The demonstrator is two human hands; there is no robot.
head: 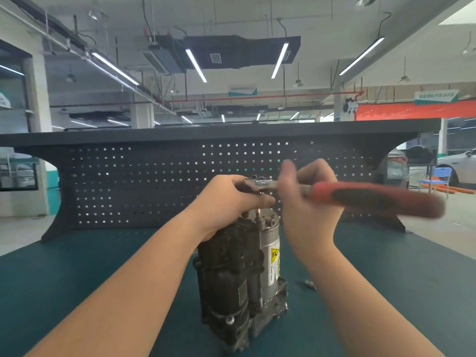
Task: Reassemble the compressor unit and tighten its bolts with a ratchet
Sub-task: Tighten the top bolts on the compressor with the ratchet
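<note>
Green bench (77,266), compressor (239,274), apparently gripped ratchet (360,197)

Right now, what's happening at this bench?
A person is working on the compressor unit, which stands upright on the green bench top. The left hand grips the ratchet at its head, on top of the unit. The right hand holds the shaft just ahead of the red handle, which points right and is motion-blurred. A small metal piece lies on the bench right of the unit. Whether any bolt is tight can't be told.
</note>
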